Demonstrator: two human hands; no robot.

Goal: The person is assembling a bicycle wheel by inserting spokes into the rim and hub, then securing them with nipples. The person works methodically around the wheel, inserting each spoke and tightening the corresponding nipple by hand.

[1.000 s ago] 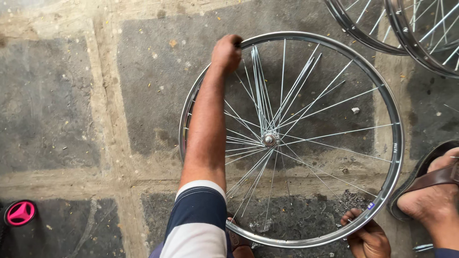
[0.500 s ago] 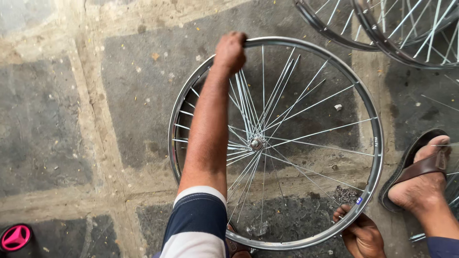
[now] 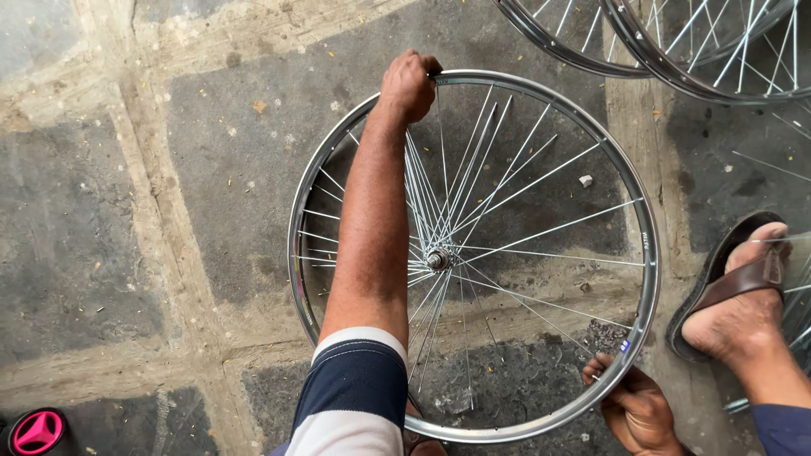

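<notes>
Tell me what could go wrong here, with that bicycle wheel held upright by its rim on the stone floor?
The left hand grips the top of the wheel rim and the right hand its lower edge, so the forearm lies close against the thin spokes, which might pinch or scratch it. Many spokes look loose and bunched near the hub, and could snag. The sandalled foot sits close, so a slipping rim might strike it.

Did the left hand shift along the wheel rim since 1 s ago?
No. The left hand still grips the far side of the wheel rim, at the same spot relative to the hub; only the camera moved.
</notes>
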